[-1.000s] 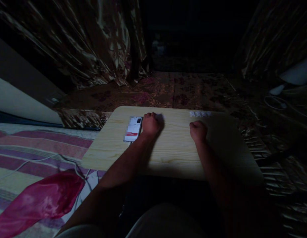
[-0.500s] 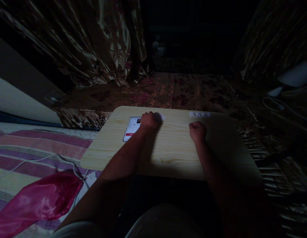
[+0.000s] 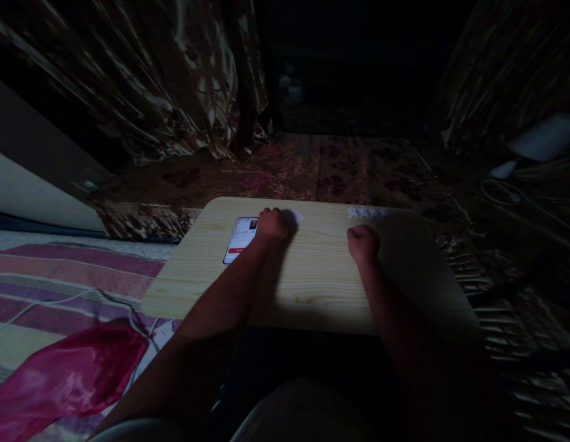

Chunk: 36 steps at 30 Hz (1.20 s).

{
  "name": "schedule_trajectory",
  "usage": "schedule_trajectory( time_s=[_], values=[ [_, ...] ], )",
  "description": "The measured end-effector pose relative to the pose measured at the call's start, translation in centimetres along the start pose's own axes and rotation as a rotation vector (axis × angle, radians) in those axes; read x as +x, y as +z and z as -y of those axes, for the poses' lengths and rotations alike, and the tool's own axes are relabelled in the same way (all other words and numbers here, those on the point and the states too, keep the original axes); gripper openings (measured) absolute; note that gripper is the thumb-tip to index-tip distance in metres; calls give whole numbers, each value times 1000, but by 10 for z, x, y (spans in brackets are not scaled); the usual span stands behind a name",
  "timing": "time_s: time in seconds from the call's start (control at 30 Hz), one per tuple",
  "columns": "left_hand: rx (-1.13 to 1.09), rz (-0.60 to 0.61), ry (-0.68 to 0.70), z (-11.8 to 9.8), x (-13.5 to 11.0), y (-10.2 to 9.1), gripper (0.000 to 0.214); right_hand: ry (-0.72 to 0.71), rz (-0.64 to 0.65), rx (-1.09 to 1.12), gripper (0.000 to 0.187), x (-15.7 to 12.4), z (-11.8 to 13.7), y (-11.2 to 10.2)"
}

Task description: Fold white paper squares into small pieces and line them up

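A small light wooden table [image 3: 312,282] stands before me in a dark room. My left hand [image 3: 272,224] rests on it as a loose fist, right beside a lit phone [image 3: 239,240] lying flat; a small white scrap [image 3: 297,216] shows just past the knuckles. My right hand [image 3: 362,244] also sits fisted on the tabletop, a little short of a row of small white pieces [image 3: 367,212] at the far edge. What either fist holds, if anything, is hidden.
A striped mattress cover [image 3: 68,276] with a white cable [image 3: 59,301] and a pink plastic bag [image 3: 68,374] lies at left. Shiny patterned curtains [image 3: 142,80] hang behind, over a patterned carpet [image 3: 312,166]. White objects and a cord [image 3: 505,190] lie at far right.
My left fist has slid slightly forward along the phone's right edge, now overlapping its top corner. The right fist has stayed put. The view shifted a little.
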<state>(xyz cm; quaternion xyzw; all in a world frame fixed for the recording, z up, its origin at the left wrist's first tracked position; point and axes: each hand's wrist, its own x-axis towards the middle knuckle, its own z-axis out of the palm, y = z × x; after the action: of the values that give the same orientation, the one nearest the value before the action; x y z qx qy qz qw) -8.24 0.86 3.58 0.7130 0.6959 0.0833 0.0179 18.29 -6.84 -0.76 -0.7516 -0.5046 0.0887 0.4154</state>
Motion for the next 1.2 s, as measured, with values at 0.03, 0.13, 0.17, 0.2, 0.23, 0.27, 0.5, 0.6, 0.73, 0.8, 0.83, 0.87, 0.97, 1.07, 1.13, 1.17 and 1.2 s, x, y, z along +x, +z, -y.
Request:
schedule_trajectory(
  time_s=[0.03,0.13,0.17,0.2,0.23,0.27,0.5,0.6,0.73,0.8,0.83,0.87,0.97,1.07,1.13,1.17,1.2],
  values=[
    [2,-2,2,0,0,0,48,-1,4,-4,25,0,0,0],
    [13,-4,4,-1,-2,-1,47,-8,7,-14,25,0,1,-1],
    [18,-5,2,-1,-2,-1,46,-8,7,-13,25,0,1,-1],
    [21,-7,3,-2,-3,-1,46,-7,8,-11,25,0,2,-1],
    [24,-8,5,-2,-3,-2,46,-7,8,-10,25,0,2,-1],
    [25,-10,6,-3,-4,-2,47,-7,11,-13,25,0,3,-2],
    [-4,-28,-11,-8,-10,-7,49,-14,11,-15,25,-1,3,-2],
    [0,-23,-23,-10,-11,-9,47,-9,16,-20,26,-1,2,-2],
    [-7,-2,-17,-10,-12,-11,47,-10,27,-9,27,-2,4,-3],
    [-22,-6,-2,-10,-13,-11,47,-17,23,-18,27,-2,5,-4],
    [-29,-12,6,-9,-13,-11,47,-22,23,-27,27,-2,5,-5],
    [-36,-20,12,-9,-13,-11,48,-26,26,-36,27,-2,5,-5],
    [-61,-30,16,-9,-15,-10,48,-27,30,-49,28,-1,4,-4],
    [-99,-4,3,-10,-17,-10,45,-27,24,-38,27,-1,3,-3],
    [-123,0,4,-10,-19,-10,42,-18,25,-28,26,-1,3,-2],
    [-137,-9,3,-10,-20,-11,40,-12,26,-26,26,-1,2,-2],
    [-153,-24,3,-10,-21,-11,37,-8,27,-25,25,-1,2,-2]
  ],
)
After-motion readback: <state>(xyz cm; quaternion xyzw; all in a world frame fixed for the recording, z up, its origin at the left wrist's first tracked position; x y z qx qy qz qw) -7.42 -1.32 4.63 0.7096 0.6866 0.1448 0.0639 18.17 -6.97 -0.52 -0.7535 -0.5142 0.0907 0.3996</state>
